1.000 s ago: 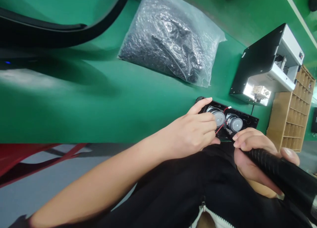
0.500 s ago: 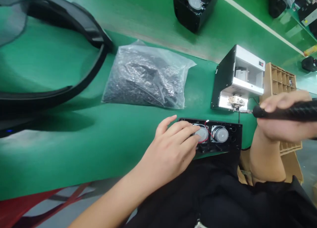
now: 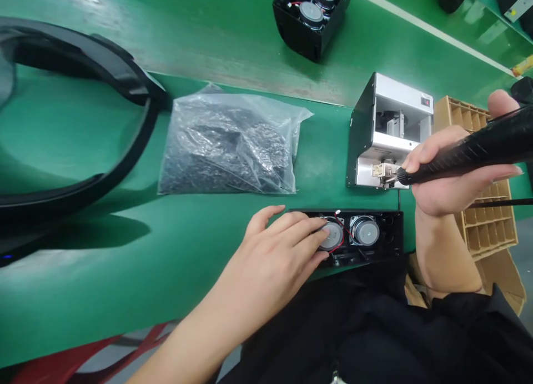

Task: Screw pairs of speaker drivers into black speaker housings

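My left hand (image 3: 277, 250) lies flat with its fingers spread, their tips on the left of two round speaker drivers (image 3: 332, 235) in a long black panel (image 3: 391, 234). Red wires run beside the drivers. The second driver (image 3: 365, 231) stands uncovered to the right. My right hand (image 3: 452, 175) grips a black electric screwdriver (image 3: 466, 155), with its metal tip at the outlet of a white-and-black screw feeder (image 3: 387, 131). Whether the tip touches the outlet is hidden by the fittings around it.
A plastic bag of small dark parts (image 3: 229, 148) lies left of the feeder, beyond it a curved black hoop (image 3: 141, 123). A finished-looking black speaker box (image 3: 310, 23) stands further along the green bench (image 3: 125, 289). A cardboard compartment tray (image 3: 487, 223) stands at the right.
My right hand has swung the screwdriver from over the panel to the right and up to the feeder's outlet. My left hand has moved onto the left driver, and the view has tilted.
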Motion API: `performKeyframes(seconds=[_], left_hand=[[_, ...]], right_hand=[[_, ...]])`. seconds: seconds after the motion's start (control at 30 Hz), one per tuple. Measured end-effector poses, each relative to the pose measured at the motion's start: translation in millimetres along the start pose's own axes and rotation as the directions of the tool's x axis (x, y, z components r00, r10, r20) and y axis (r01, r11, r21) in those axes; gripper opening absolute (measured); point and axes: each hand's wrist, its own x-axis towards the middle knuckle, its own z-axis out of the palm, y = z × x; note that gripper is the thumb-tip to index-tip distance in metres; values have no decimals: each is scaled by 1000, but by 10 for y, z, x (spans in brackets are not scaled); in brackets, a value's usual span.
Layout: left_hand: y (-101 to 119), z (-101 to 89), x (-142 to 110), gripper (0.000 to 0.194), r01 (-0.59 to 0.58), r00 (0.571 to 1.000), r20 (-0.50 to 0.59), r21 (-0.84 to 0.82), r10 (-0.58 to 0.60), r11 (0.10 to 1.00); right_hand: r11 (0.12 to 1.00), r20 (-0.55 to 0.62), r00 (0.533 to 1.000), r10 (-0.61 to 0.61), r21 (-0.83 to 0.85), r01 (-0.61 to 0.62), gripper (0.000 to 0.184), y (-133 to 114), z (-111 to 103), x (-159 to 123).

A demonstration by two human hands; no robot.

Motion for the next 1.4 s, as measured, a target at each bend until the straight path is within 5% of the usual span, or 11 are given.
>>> performKeyframes(seconds=[0.17,0.47,0.77,0.93,1.4], left_hand=[[23,19,-16,18,19,1000,-18,-1,-19,1000],[2,-8,5,9,8,999,42,15,-9,1000],[-64,31,82,25,-50,995,84,56,45,997],[-108,39,120,37,-89,994,71,49,85,995],[-56,-35,130,28,-83,991,107,72,75,994]], right_hand=[[998,-30,999,25,62,-23,50,-54,0,-26],[928,112,957,269,235,-289,55,-672,18,-230],[898,277,937,214,321,-300,76,-183,93,-586],[898,261,929,261,287,-333,74,-224,71,-590],[836,201,895,399,322,-445,63,-345,110,-535]])
